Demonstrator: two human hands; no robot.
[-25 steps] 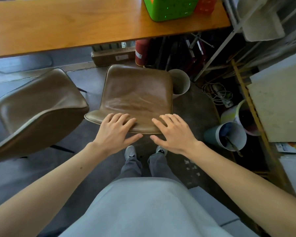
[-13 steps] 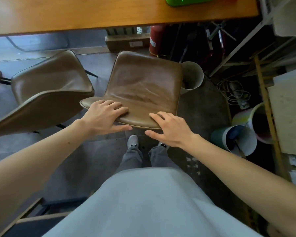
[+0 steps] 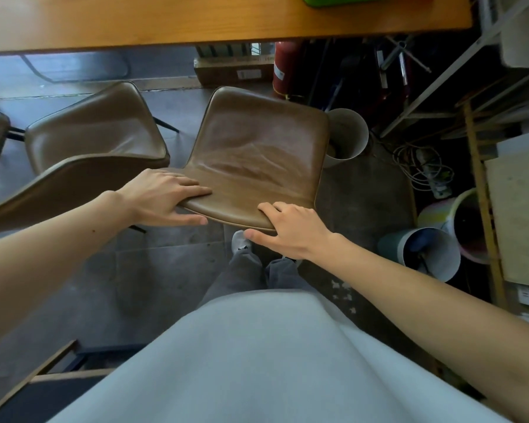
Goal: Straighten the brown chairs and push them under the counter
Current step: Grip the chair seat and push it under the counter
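Brown chair (image 3: pixel 257 160) faces the worktop (image 3: pixel 196 19), front-to-back axis slightly skewed right, as left hand (image 3: pixel 162 196) and right hand (image 3: pixel 290 232) grip its backrest top, fingers (image 3: pixel 190 186) over, thumbs under.

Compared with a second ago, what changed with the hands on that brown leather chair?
The left grip slid to the left end of the backrest of the brown leather chair and turned sideways, thumb under the edge. The right grip drew back to the edge, fingertips curled over it. The camera shifted, so any chair movement is unclear. The second brown chair and the long wooden counter show no clear move.
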